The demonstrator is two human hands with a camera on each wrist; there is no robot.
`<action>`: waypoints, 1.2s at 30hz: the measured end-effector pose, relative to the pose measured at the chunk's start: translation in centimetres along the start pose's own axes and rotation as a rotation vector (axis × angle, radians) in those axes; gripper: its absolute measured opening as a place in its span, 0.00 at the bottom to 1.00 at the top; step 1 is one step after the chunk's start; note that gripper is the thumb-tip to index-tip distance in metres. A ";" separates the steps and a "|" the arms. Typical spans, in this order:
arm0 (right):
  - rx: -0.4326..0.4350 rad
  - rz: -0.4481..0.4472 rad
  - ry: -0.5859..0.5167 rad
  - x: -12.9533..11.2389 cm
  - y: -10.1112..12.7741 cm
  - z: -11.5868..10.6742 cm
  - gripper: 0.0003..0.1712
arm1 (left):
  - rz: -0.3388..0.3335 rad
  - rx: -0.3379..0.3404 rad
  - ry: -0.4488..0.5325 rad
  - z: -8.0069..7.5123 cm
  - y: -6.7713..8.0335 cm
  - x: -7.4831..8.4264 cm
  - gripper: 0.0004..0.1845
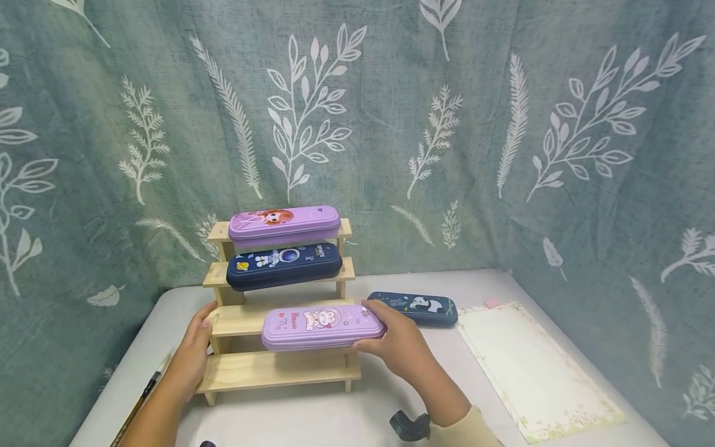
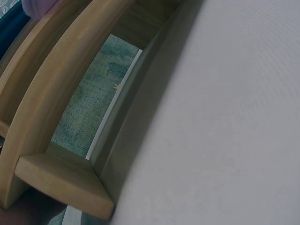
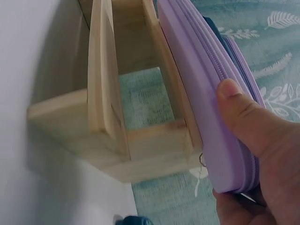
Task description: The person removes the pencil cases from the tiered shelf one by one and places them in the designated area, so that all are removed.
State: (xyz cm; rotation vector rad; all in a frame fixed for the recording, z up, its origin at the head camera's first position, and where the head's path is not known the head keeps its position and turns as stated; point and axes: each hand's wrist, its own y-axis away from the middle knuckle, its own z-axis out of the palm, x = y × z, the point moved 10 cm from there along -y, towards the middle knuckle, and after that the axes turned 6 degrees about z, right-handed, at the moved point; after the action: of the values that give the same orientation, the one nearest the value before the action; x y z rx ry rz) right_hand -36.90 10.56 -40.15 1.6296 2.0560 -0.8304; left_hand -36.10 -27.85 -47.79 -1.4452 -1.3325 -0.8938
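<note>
Setting the lilac pencil case (image 1: 323,326) on the wooden rack's (image 1: 277,370) third step: right hand (image 1: 399,346) grips its end, left hand (image 1: 195,351) lies flat, steadying the rack's side. Next, likely seating it square and letting go.

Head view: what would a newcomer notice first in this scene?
A stepped wooden rack stands on the white table, with a purple pencil case on its top step and a dark blue one below. The right hand grips another purple case on the third step, while the left hand rests on the rack's left side.
</note>
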 end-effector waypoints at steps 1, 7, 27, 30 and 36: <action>0.003 0.004 -0.001 0.2 0.1 -0.2 0.50 | -0.001 0.002 -0.003 -0.1 0.0 0.0 0.32; 0.010 0.025 -0.004 1.6 0.6 -1.4 0.51 | -0.011 0.000 -0.003 -0.3 0.2 0.0 0.32; 0.045 0.102 0.048 7.5 1.5 -5.6 0.52 | 0.004 -0.010 0.019 0.0 0.2 -0.2 0.31; 0.056 0.105 0.049 8.2 1.6 -6.3 0.51 | 0.008 -0.009 0.009 0.0 0.1 -0.1 0.32; 0.062 0.119 0.047 9.6 1.8 -7.2 0.51 | 0.002 -0.010 0.009 0.1 0.1 0.0 0.32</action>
State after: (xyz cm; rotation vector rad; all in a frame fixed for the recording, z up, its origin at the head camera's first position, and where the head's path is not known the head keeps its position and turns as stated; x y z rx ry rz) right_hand -37.12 22.66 -41.16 1.8015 1.9595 -0.8295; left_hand -36.00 -27.77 -47.79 -1.4486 -1.3210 -0.9063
